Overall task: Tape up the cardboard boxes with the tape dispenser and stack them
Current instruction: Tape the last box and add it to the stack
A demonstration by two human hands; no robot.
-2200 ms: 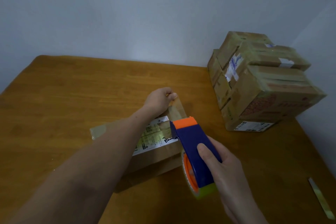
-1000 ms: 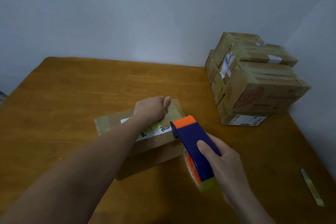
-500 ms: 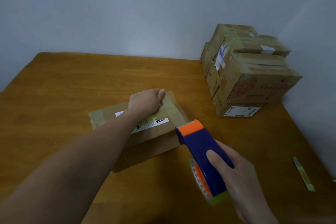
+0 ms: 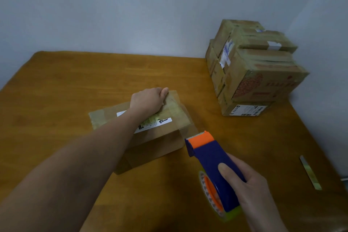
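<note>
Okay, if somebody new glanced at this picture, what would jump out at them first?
The bright blue and orange tape dispenser, gripped by the right hand at lower right, with clear tape running from it to the cardboard box in the middle of the table. The left hand rests on top of that box. A stack of taped boxes fills the far right corner.

A: What is the surface [image 4: 75, 81] made of?
B: Smooth wood with a faint sheen is shown. Matt brown card is seen in the cardboard box [image 4: 158, 143], which is crossed by glossy clear tape [image 4: 175, 107] and a white paper label [image 4: 165, 121].
A: And elsewhere?
B: Smooth blue and orange plastic is shown in the tape dispenser [image 4: 211, 158]. Matt card under shiny tape is seen in the stacked boxes [image 4: 263, 73].
</note>
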